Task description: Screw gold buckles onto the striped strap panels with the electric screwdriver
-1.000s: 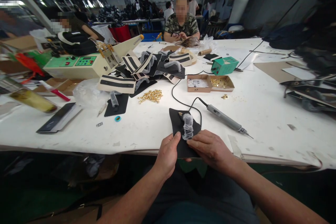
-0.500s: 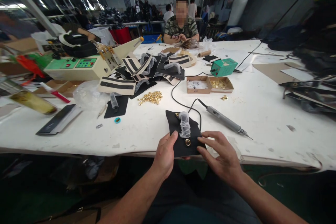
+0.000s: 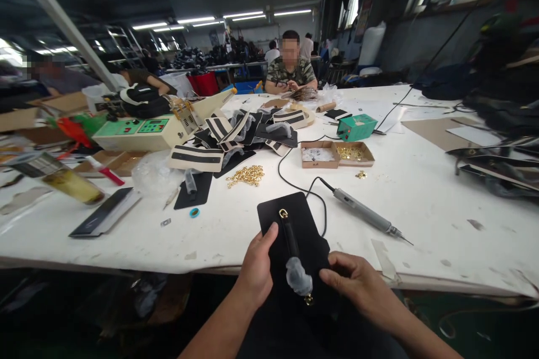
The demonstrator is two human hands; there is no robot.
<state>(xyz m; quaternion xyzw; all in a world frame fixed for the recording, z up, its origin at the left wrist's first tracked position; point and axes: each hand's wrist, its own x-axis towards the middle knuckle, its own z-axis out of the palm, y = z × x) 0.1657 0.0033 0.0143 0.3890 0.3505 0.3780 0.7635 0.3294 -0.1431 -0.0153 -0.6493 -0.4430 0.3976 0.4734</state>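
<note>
Left hand (image 3: 255, 269), thumb on top, and right hand (image 3: 357, 281), pinching, are closed on opposite edges of black panel (image 3: 310, 230). Between them, bunched plastic sleeve (image 3: 298, 276) may slide, exposing handle (image 3: 290, 235) to scratches. Just beyond, cable (image 3: 325, 215) could snag the panel.

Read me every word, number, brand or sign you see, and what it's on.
Nothing reads clearly.
Machine with green panels: any markings too small to read.
Cardboard box: faint mark on its front, too small to read.
Booklet: no legible lettering.
Held black piece: no text seen.
</note>
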